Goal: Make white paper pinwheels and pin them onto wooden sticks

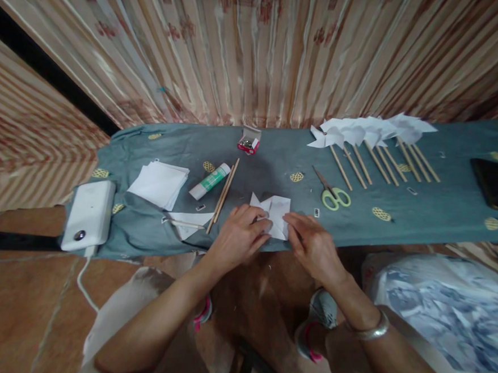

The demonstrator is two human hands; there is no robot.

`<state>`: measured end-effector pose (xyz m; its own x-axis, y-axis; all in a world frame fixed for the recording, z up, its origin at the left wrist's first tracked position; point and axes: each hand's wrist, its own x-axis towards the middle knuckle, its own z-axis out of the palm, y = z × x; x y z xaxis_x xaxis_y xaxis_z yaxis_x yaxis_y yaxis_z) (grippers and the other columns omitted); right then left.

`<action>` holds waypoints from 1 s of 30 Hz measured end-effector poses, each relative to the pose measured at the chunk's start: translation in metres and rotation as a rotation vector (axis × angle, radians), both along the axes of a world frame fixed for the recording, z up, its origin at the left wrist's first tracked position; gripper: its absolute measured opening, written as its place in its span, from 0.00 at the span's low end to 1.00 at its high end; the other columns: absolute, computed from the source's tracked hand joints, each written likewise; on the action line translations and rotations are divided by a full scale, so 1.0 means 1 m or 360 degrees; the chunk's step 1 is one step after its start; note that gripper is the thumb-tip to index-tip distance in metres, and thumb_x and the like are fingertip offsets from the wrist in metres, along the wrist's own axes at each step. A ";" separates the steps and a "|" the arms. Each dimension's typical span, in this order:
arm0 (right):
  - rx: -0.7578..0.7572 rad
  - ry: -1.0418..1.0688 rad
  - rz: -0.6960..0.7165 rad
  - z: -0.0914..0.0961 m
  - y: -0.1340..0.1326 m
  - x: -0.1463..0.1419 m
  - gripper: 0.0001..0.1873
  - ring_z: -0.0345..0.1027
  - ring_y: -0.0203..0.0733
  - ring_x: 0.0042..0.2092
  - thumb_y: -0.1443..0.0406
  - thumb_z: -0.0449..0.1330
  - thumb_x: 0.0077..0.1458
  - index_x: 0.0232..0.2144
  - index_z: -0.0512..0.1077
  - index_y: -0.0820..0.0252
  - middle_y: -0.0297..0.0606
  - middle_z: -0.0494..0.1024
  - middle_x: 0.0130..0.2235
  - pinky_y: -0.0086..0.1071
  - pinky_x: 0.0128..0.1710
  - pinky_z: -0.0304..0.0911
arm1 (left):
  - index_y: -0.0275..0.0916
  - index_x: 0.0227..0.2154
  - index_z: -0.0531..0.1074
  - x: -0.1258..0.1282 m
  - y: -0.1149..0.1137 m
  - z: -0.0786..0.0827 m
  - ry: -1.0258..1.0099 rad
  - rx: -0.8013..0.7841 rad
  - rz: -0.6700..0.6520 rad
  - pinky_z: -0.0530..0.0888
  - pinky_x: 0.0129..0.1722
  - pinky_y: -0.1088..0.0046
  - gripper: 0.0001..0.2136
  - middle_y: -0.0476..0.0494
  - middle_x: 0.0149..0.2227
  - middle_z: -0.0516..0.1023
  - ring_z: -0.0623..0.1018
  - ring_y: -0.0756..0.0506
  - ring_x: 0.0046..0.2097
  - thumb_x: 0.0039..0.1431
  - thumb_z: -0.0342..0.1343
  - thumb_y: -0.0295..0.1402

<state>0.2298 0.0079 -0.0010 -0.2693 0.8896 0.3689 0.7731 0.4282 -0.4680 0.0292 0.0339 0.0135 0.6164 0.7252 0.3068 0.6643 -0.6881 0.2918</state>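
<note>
A partly folded white paper pinwheel (pixel 279 211) lies at the front edge of the cloth-covered table, between my hands. My left hand (pixel 242 228) is closed on its left side, with thumb and fingers over the folded-in points. At the right edge of the paper, my right hand (pixel 309 239) pinches a corner between thumb and fingers. Left of my hands lie two wooden sticks (pixel 223 196) and a green and white glue stick (pixel 209 181). Scissors with light green handles (pixel 335 199) rest to the right.
Several finished pinwheels on sticks (pixel 372 135) lie at the back right, near a black phone (pixel 496 184). A small red box of pins (pixel 249 141) sits at the back. White paper squares (pixel 159 183), a pencil (pixel 186 223) and a cabled white device (pixel 88 212) occupy the left.
</note>
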 end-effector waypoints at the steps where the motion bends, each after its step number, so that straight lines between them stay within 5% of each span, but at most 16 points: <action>1: 0.0005 -0.0014 0.0004 0.000 0.000 0.000 0.15 0.73 0.50 0.48 0.69 0.50 0.61 0.45 0.73 0.61 0.48 0.79 0.46 0.49 0.51 0.66 | 0.38 0.41 0.74 0.001 -0.002 -0.001 0.0016 -0.0021 -0.0023 0.69 0.41 0.63 0.09 0.41 0.43 0.75 0.72 0.41 0.45 0.59 0.57 0.34; 18: -0.0137 0.0045 0.0015 -0.001 -0.001 0.004 0.16 0.71 0.51 0.50 0.72 0.52 0.55 0.43 0.75 0.62 0.48 0.78 0.49 0.51 0.54 0.64 | 0.36 0.36 0.74 0.006 -0.008 -0.009 0.0104 -0.0049 -0.0058 0.73 0.41 0.70 0.07 0.44 0.36 0.75 0.73 0.45 0.40 0.64 0.50 0.29; 30: -0.0517 0.0654 0.0005 -0.004 0.006 0.000 0.04 0.70 0.48 0.53 0.63 0.61 0.54 0.32 0.77 0.54 0.42 0.77 0.50 0.45 0.55 0.62 | 0.35 0.33 0.73 0.002 -0.015 -0.005 0.0077 -0.0017 -0.0066 0.73 0.37 0.70 0.08 0.44 0.34 0.76 0.73 0.45 0.38 0.64 0.49 0.28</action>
<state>0.2297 0.0141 -0.0048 -0.1634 0.9751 0.1499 0.4964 0.2126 -0.8417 0.0309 0.0188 0.0090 0.6601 0.7017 0.2682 0.6486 -0.7125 0.2677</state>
